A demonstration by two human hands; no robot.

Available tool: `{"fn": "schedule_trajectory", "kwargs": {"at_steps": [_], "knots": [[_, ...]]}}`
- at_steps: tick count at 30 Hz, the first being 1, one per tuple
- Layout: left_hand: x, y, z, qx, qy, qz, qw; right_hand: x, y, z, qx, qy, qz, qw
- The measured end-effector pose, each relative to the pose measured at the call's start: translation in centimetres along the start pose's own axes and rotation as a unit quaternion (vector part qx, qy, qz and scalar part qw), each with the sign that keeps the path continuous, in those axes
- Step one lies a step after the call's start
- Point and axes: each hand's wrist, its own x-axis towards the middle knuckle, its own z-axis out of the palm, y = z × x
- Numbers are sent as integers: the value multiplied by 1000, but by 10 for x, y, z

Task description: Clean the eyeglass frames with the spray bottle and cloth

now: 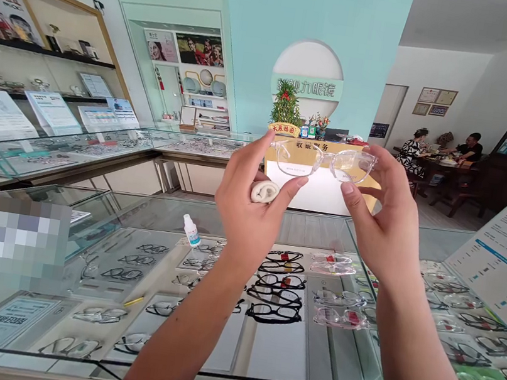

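Note:
A pair of clear-framed eyeglasses (326, 161) is held up level above the glass counter, its lenses facing me. My left hand (255, 196) pinches the left side of the frame between thumb and fingers. Tucked in that same hand's curled fingers is a rolled whitish cloth (264, 192). On the other side, my right hand (386, 210) grips the right end of the frame with its thumb below and fingers above. A white spray bottle (191, 230) with a blue-and-white label stands on the counter to the left of my forearms.
The glass display counter (120, 316) spans the front, with rows of black-framed glasses (276, 295) and clear ones inside. A printed sign (506, 253) leans at right. Behind stand a cashier desk (278, 184) and a plant (286, 106). Two people sit at a table (448, 165) far right.

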Motion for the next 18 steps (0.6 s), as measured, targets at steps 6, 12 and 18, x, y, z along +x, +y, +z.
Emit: {"fn": "schedule_trajectory", "kwargs": {"at_steps": [6, 12, 18], "knots": [[-2, -2, 2, 13, 12, 11, 1000, -3, 4, 7, 17, 25, -5, 1000], [4, -10, 1, -28, -28, -22, 999, -4, -3, 10, -27, 64, -20, 997], [9, -14, -3, -35, -46, -20, 998, -5, -7, 14, -35, 69, -12, 997]]}}
